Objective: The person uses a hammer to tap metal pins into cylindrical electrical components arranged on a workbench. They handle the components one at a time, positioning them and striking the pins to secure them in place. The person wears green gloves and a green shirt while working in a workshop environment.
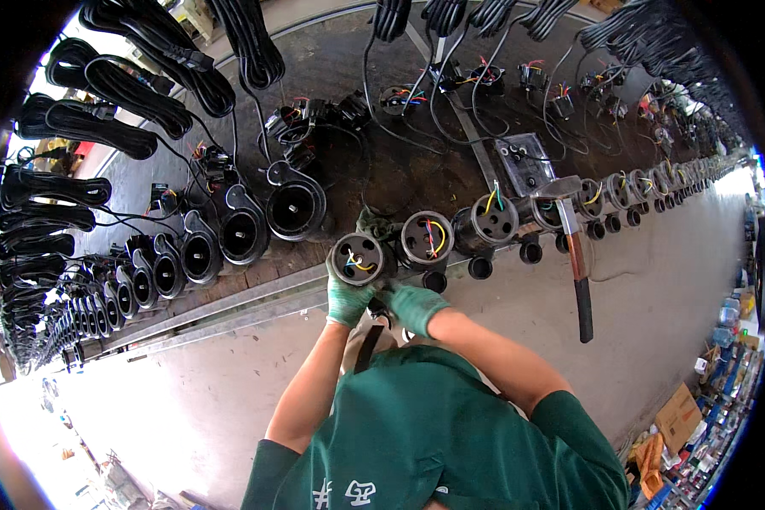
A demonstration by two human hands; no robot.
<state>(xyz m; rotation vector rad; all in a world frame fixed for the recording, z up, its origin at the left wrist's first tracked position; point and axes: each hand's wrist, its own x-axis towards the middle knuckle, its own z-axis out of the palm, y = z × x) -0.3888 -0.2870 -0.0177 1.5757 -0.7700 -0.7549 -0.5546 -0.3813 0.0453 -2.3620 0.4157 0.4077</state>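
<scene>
Left hand (347,299) grips black motor housing (359,258) at surface (382,161) front edge; right hand (414,306) beneath it; hammer (576,255) overhangs edge.

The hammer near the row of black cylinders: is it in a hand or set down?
Set down. The hammer rests with its head on the bench edge, handle hanging over, no hand on it; both gloved hands are at a black cylinder.

light: daylight, blown out lower left | focus: sharp centre | edges: strong fisheye bend, black vignette
</scene>
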